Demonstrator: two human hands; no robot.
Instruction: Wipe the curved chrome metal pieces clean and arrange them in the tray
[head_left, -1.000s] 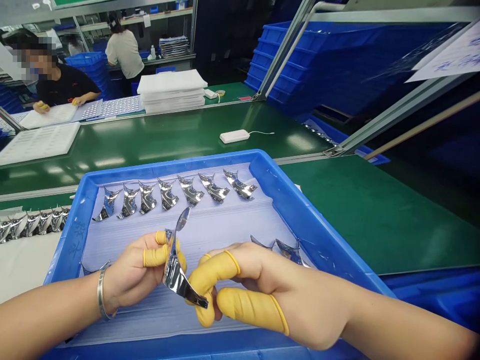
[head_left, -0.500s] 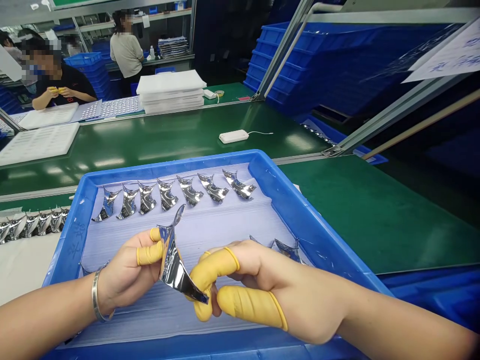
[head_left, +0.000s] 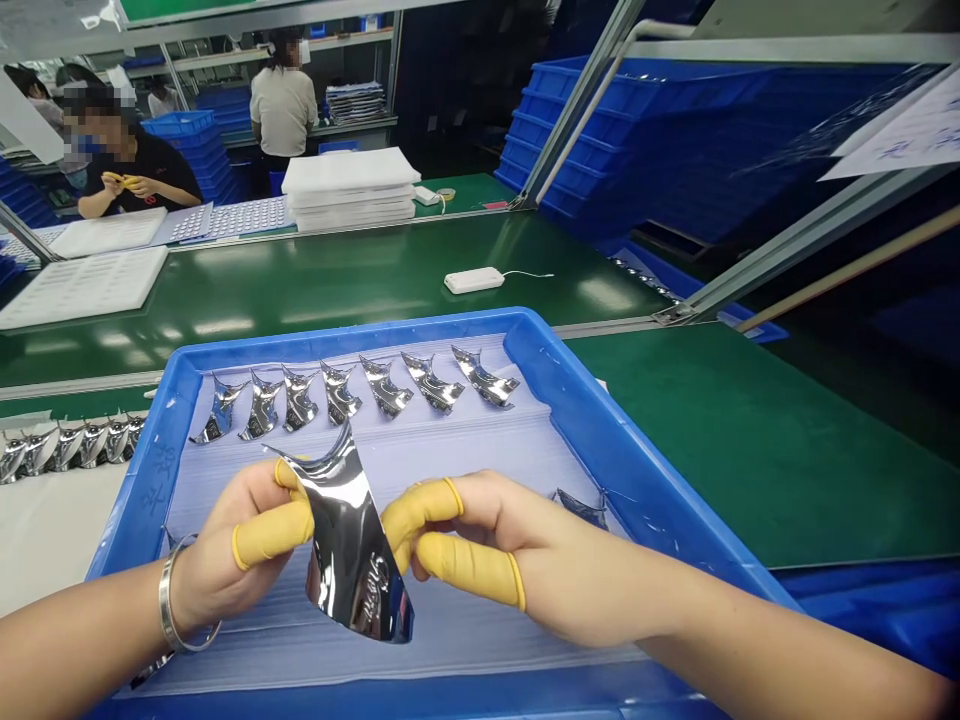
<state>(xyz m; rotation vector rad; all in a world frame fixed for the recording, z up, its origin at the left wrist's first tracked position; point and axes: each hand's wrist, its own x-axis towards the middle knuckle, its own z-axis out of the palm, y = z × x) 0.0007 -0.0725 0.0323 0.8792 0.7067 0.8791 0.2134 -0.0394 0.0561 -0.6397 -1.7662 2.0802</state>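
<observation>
A curved, mirror-bright chrome trim piece [head_left: 349,540] with script lettering near its lower end is held up over the blue tray [head_left: 637,455]. My left hand [head_left: 251,535], in yellow finger cots, grips its left edge between thumb and fingers. At its right edge is my right hand [head_left: 480,550], fingers curled closed against the piece; their tips are partly hidden behind it. Similar chrome pieces [head_left: 382,388] lie in a row along the tray's far side on white sheet lining [head_left: 480,450]. Another chrome piece [head_left: 581,508] shows behind my right wrist.
More chrome pieces [head_left: 67,445] line up on a white surface at the left. Beyond the tray, a white device [head_left: 474,280] with a cord lies on the green bench [head_left: 337,270]. White sheets [head_left: 351,185] are stacked behind. A co-worker [head_left: 139,165] sits far left; blue crates [head_left: 555,130] stand at the back.
The chrome piece has turned from nearly edge-on to show its broad, lettered face. Both hands still hold it, and my right hand has shifted slightly left. The view has shifted slightly.
</observation>
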